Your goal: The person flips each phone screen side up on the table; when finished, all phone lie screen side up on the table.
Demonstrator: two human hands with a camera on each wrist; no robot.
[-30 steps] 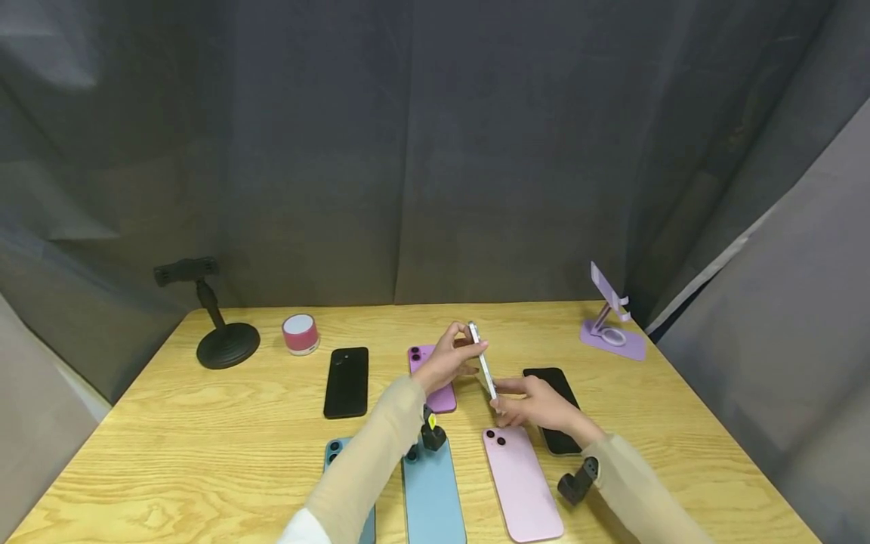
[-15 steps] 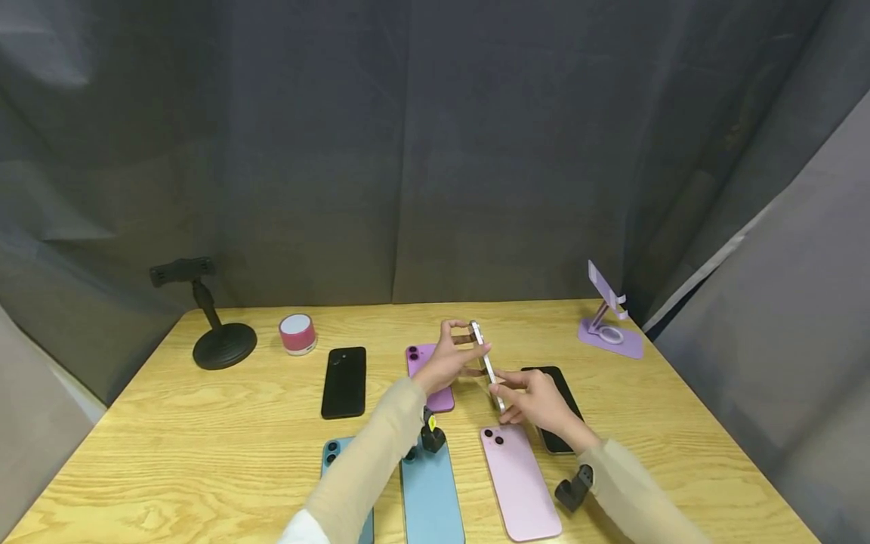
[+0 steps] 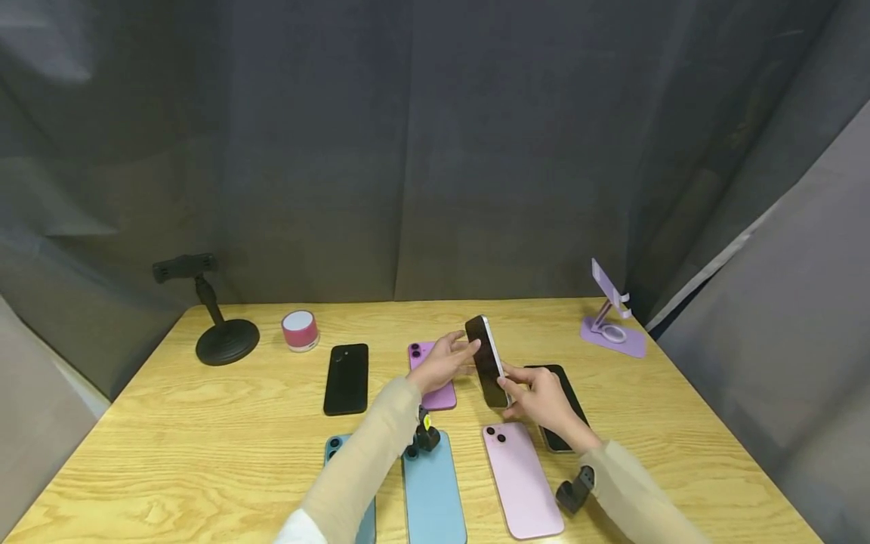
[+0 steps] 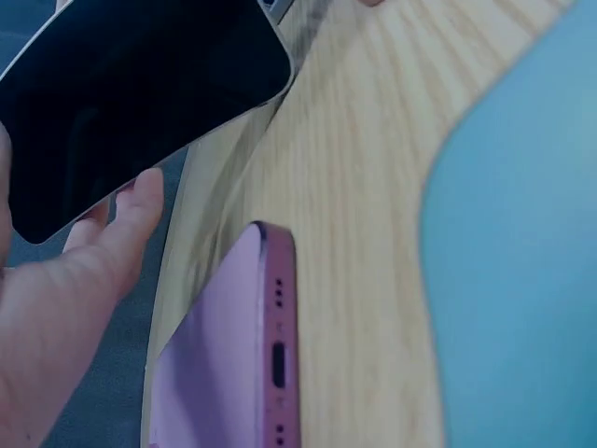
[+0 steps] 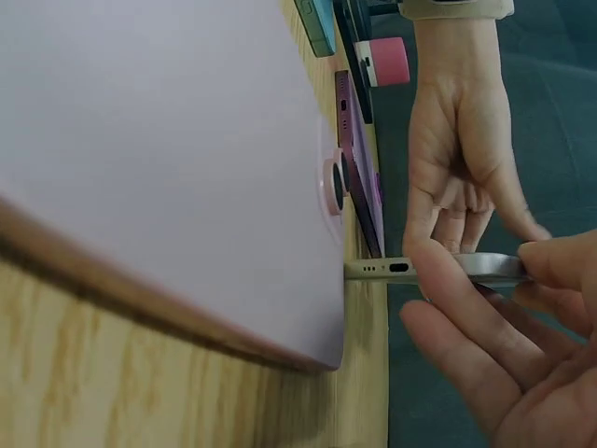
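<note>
A phone (image 3: 486, 366) with a dark screen and pale frame is tilted up over the middle of the table, its screen facing left and toward me. My left hand (image 3: 438, 365) grips its left edge near the top, thumb at the front and fingers behind. Low on its right edge, my right hand (image 3: 540, 400) pinches it between thumb and fingers. The right wrist view shows the phone's end with its charging port (image 5: 399, 268). A purple phone (image 3: 443, 397) lies partly under my left hand, a pink phone (image 3: 523, 483) in front, and a black-screened phone (image 3: 567, 393) behind my right hand.
Two blue phones (image 3: 435, 495) lie near the front, one partly covered by my left sleeve. A black phone (image 3: 346, 379) lies left of centre. Behind are a pink speaker (image 3: 300, 332), a black phone stand (image 3: 227, 341) and a purple stand (image 3: 601, 329). Dark curtains (image 3: 306, 151) surround the table.
The held phone has turned from edge-on, so its dark screen now shows. My left fingers have shifted along its upper edge; both hands stay in nearly the same place.
</note>
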